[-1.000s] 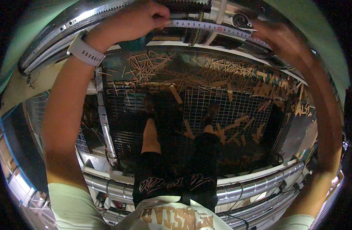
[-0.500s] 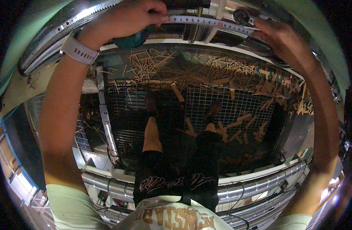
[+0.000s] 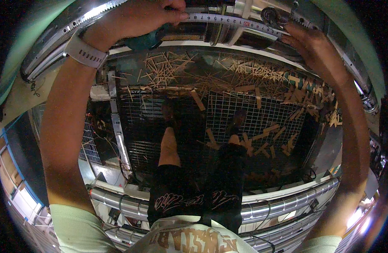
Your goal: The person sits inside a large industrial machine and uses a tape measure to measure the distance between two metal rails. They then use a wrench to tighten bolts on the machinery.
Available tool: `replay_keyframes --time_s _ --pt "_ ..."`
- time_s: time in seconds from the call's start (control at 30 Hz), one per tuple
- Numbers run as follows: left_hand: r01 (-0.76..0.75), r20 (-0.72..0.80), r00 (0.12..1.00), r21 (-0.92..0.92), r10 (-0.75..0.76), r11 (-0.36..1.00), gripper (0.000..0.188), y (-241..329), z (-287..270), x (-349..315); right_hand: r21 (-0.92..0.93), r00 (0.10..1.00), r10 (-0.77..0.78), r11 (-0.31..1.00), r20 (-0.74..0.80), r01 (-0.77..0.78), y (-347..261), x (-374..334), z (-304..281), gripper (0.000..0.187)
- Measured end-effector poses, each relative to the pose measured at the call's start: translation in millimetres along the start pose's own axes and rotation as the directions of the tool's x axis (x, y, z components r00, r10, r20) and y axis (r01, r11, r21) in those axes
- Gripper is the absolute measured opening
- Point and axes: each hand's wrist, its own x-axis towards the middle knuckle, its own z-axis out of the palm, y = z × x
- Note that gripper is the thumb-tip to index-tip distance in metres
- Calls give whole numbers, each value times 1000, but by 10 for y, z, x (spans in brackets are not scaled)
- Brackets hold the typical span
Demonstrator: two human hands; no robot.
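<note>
A white tape measure blade (image 3: 227, 21) is stretched across the far machine frame between my two hands. My left hand (image 3: 154, 17) pinches its left end between thumb and fingers at the top edge of the view. At the other end my right hand (image 3: 305, 38) is closed, its fingers gripping the blade next to a dark round machine part (image 3: 272, 17). Under my left wrist sits a dark teal rounded part (image 3: 145, 40); my forearm hides some of it. No tape case can be clearly made out.
Shiny metal rollers (image 3: 282, 211) run across behind me. A toothed rail (image 3: 90, 19) curves at the upper left. Thin brown strips (image 3: 166, 67) litter the ledge below the frame. I stand on a dark grid floor (image 3: 227, 105) with more scraps on it.
The view has shifted slightly, and the blade and both hands sit a little higher in it. Both hands keep their grip on the tape, which stays stretched.
</note>
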Motion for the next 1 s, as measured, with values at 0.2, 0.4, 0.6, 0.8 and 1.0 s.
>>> replay_keyframes --time_s 0.2,0.4,0.6,0.8,1.0 --pt "-8 72 997 -18 9 1000 28 52 -41 5 -86 985 170 982 2 -169 -18 -30 53 26" --pt "-46 75 996 -134 56 990 26 -8 -30 15 -423 992 123 901 30 -99 -152 -36 20 27" --pt "-42 57 997 -115 49 992 27 -67 -11 8 -402 991 136 908 9 -121 -257 -28 62 26" --pt "-76 69 994 -173 90 982 27 -51 -29 8 -321 979 204 929 22 -187 -261 -21 47 25" --pt "-35 37 998 -196 43 980 26 -15 -11 -3 -224 926 376 901 -25 -372 -319 -56 85 30"
